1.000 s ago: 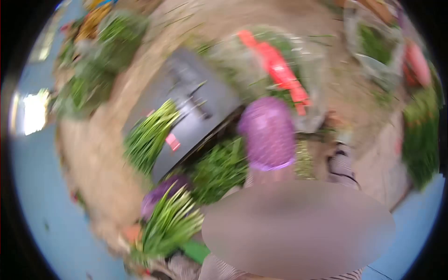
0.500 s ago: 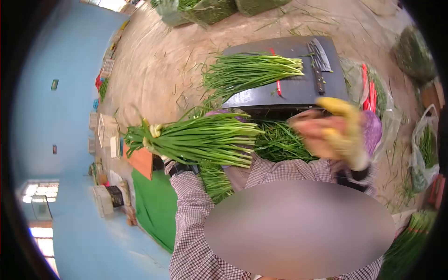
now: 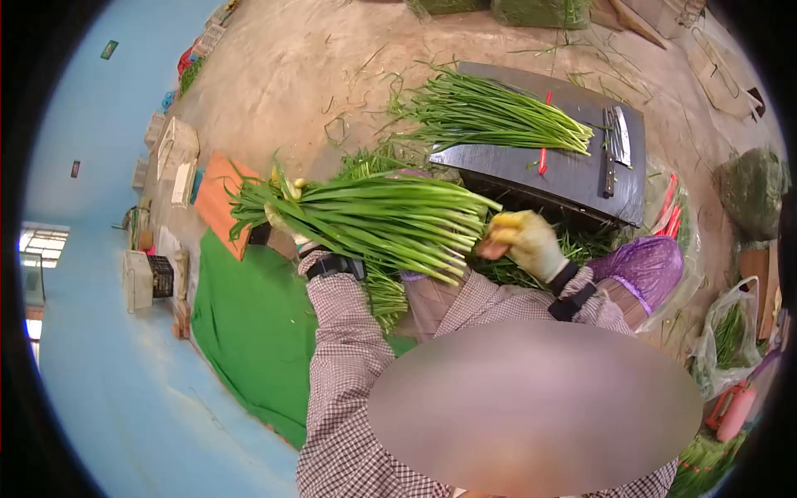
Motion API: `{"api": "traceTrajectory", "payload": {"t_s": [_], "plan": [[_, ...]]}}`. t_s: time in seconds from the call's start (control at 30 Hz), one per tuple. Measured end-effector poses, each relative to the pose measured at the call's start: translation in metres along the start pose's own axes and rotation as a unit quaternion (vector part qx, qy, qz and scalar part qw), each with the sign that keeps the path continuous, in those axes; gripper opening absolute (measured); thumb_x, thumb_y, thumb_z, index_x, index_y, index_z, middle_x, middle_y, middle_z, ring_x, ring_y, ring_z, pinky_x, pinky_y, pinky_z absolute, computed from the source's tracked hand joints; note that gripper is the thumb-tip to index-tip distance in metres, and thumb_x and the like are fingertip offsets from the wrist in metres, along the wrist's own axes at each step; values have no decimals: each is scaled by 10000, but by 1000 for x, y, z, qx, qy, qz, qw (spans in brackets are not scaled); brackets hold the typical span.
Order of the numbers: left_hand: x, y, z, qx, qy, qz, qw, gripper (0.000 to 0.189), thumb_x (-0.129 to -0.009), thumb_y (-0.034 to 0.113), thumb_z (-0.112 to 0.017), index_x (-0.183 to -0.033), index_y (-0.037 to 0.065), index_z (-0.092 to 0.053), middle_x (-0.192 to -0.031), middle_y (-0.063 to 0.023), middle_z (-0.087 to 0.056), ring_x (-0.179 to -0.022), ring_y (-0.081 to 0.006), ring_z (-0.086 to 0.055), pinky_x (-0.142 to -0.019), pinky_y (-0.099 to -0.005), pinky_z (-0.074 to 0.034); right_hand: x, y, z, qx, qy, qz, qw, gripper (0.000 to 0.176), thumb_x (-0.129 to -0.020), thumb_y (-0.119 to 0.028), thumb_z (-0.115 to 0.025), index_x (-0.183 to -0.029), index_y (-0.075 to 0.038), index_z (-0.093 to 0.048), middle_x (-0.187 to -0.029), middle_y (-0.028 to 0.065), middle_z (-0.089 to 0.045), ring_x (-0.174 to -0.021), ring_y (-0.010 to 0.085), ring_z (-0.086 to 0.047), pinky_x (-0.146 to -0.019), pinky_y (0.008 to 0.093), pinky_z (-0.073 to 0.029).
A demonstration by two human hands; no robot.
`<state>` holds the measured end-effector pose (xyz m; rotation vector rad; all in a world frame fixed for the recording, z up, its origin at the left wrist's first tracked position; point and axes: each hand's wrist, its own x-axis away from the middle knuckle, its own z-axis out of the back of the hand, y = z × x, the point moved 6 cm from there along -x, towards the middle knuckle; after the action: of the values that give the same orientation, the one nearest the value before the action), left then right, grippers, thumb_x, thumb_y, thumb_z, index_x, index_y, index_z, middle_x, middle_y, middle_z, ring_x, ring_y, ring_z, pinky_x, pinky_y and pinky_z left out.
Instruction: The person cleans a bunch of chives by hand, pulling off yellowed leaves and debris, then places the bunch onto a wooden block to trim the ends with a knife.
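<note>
My left hand (image 3: 288,217), in a pale yellowish glove, is wrapped round the leafy end of a bunch of green stalks (image 3: 390,217). The bunch lies sideways in the air, its cut ends pointing right. Close to those ends is my right hand (image 3: 525,242), gloved in yellow and white, with bare fingertips curled in; whatever they may hold is too small to make out. Beyond, a second bunch (image 3: 506,112) rests across a red strip (image 3: 543,162) on a dark board (image 3: 573,174). A knife (image 3: 616,149) lies on the board's right side.
Loose green leaves (image 3: 581,246) lie below the board. Red strips (image 3: 671,207) rest on clear plastic at the right, near a bag of greens (image 3: 727,340). Green cloth (image 3: 249,332) and an orange board (image 3: 222,195) are at the left. Wrapped bundles (image 3: 540,12) stand at the back.
My right hand has moved left and down to the held bunch's cut ends, and its fingers have curled in. The view has shifted, so the dark board appears further right.
</note>
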<state>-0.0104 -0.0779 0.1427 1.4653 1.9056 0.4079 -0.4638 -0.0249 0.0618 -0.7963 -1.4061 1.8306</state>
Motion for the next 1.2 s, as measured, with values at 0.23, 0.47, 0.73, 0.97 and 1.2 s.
{"api": "traceTrajectory", "payload": {"t_s": [0.23,0.47,0.73,0.97,1.2], "plan": [[-12,-8,30,-23,62,34,997,524,-853,491,-598,-1228,126,-630,-896,-76,-673,-872,-266,-638,-815,-462,-540,-26,-135,-71,316,83,307,894,391,-839,-123,-637,-1217,-223,-652,-1289,37,-599,-1082,253,-604,-977,396,-489],[-13,-12,52,136,53,-119,982,340,-935,355,-547,-1017,26,-575,-721,-26,-479,-754,-196,-524,-860,-367,-513,38,-47,-1,348,-102,132,923,177,-766,-85,-622,-920,-160,-666,-1094,102,-642,-1009,217,-645,-978,411,-439],[8,-42,-60,230,-48,-114,965,334,-968,310,-527,-1010,-21,-509,-715,-20,-424,-745,-183,-486,-905,-326,-478,266,-175,180,367,476,-118,791,461,-912,-159,-548,-1354,-31,-529,-1306,156,-593,-1174,280,-594,-1023,365,-450],[-3,-54,-104,208,-56,-89,972,387,-982,297,-515,-1131,-58,-473,-749,-30,-452,-770,-185,-496,-923,-322,-468,239,-157,170,600,215,-244,731,547,-859,-303,-720,-1350,-111,-574,-1407,161,-522,-1266,340,-520,-1068,424,-394],[-22,-75,-146,204,-65,-54,975,462,-995,284,-502,-1251,-95,-438,-783,-40,-480,-794,-187,-506,-941,-317,-457,-77,-62,79,215,88,197,952,499,-1017,-212,-495,-1472,-25,-411,-1550,134,-368,-1417,258,-371,-1178,344,-264]]}}
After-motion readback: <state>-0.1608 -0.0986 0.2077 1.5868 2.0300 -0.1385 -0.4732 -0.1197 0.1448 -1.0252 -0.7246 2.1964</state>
